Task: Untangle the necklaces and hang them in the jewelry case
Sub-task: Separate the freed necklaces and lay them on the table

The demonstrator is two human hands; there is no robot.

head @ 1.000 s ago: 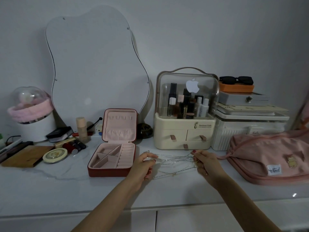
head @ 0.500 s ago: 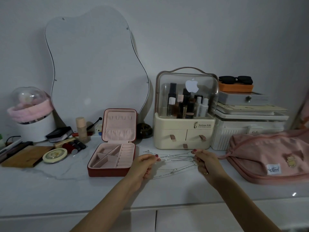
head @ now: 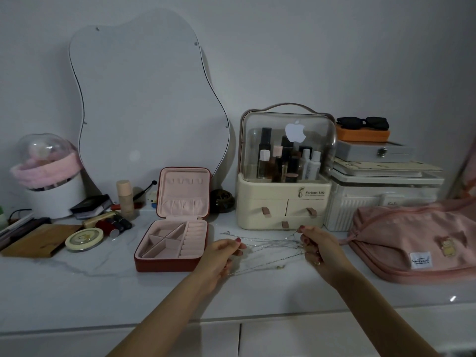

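While both hands hovered over the white counter, the necklaces were strung between them as a fan of thin silver chains, their long axis running left to right, roughly level and parallel to the counter's front edge. The left hand pinched the left ends between thumb and fingertips, just beside the front right corner of the open jewelry case. The right hand gripped the other ends with its fingers curled in, in front of the cream cosmetics box and near the pink bag. The strands spread wider toward the right hand, and one loose end trailed past the left hand toward the case. Compared with a second before, the hands had drawn a little farther apart, so the chains looked straighter and less bunched, though I could not tell whether any knot had come free.
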